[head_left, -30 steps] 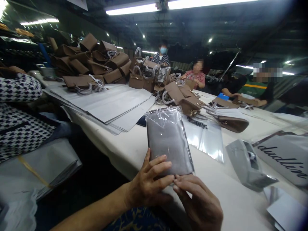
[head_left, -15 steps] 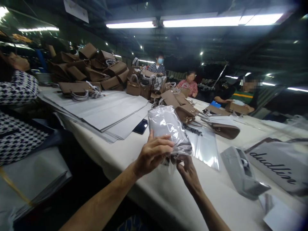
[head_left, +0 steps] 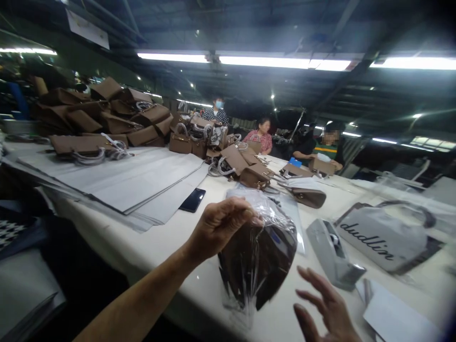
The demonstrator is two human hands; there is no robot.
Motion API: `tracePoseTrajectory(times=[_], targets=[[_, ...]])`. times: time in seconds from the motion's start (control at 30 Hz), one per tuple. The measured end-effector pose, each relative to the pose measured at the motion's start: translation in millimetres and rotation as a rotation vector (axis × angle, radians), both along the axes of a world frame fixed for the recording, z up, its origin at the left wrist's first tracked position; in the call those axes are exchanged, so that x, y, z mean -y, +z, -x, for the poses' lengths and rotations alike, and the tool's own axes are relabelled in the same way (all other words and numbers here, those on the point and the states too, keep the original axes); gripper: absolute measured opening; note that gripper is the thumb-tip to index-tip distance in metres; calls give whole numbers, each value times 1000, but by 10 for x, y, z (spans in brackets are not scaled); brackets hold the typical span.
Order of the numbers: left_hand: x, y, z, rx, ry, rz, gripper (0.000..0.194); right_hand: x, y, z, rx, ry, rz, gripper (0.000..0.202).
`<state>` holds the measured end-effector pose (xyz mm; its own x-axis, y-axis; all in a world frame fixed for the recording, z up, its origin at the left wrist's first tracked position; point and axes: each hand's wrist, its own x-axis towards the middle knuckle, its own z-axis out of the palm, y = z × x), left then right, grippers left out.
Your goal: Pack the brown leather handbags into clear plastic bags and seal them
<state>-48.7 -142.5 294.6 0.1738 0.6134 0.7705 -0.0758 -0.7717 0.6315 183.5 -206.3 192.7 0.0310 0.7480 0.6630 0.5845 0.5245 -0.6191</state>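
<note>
A dark brown handbag (head_left: pixel 265 261) in a transparent plastic bag (head_left: pixel 251 197) is in front of me over the table's near side. My left hand (head_left: pixel 223 223) pinches the gathered plastic at the top of this package between thumb and fingers. The plastic hangs wrinkled down its near side. To the right of the package, my right hand (head_left: pixel 326 304) is spread with nothing in it, apart from the plastic. A grey tape dispenser (head_left: pixel 333 256) stands just beyond that hand.
Stacked white sheets (head_left: pixel 121 183) and a phone (head_left: pixel 193 200) lie at left on the white-covered table (head_left: pixel 160 249). Brown handbags (head_left: pixel 107 111) are heaped behind. At right lie a wrapped "dudlin" bag (head_left: pixel 384 235) and white papers (head_left: pixel 395 308). Several people work across the table.
The package has been turned, so its dark brown side shows instead of the pale one. My right hand has let go and moved right; my left now pinches the plastic. The view has shifted right.
</note>
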Motion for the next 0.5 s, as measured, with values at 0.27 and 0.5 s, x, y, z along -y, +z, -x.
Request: tracePoseTrajectory(times=[0.27,0.5], targets=[[139,115,-88,-129,34,-57,11,-368,1334,252,342,267,-146,22],[403,52,-104,-264,191,-85,10,-239,1396,209,359,478,68,5]])
